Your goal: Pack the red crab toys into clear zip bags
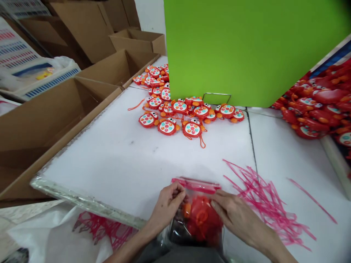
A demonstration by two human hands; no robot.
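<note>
Clearly, a glossy transparent bag [179, 231] with a bright pink top band [197, 186], a red-and-orange toy [203, 218] showing through, was between the left fingers [178, 197] and right fingers [218, 199], which grasped its sides; pink strips [264, 204] lay rightward on the counter [109, 164].

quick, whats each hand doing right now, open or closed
Left hand: closed, pinching the clear bag near its upper left.
Right hand: on the clear bag's upper right; open or closed cannot be told.
</note>
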